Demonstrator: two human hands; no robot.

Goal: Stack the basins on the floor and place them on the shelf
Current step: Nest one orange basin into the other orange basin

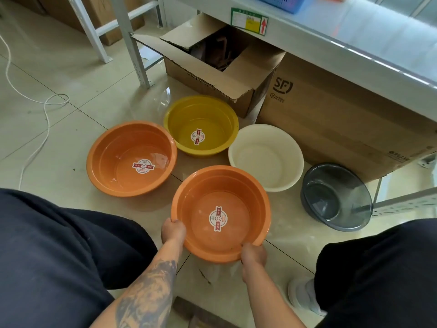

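Head view, looking down past the person's knees at five basins spread on the floor [71, 74]; take the near orange basin [221, 213] as the landmark. Both hands have it: the left hand [173, 229] is closed over its near-left rim and the right hand [253, 253] is closed under and around its near-right edge, so each grip is clamped on that basin. Whether the basin is lifted clear of the floor or resting on it cannot be told, though its tilt toward the camera suggests a lift is beginning. To its upper left, close by, sits the second orange basin [131, 159]; straight beyond it is the yellow basin [201, 125]; to its upper right, nearly touching its rim, is the white basin [266, 157]; farther right lies the grey basin [335, 196]. Beyond all of these stand an open cardboard box [212, 74] and a closed carton [331, 114], under the metal shelf [354, 31]. The step in hand looks like the very start of stacking: nothing is nested yet. The next move likely calls for carrying the held basin over a neighbour, perhaps the matching orange one, levelling it, centring rim over rim and lowering it so it seats squarely rather than jamming crooked.
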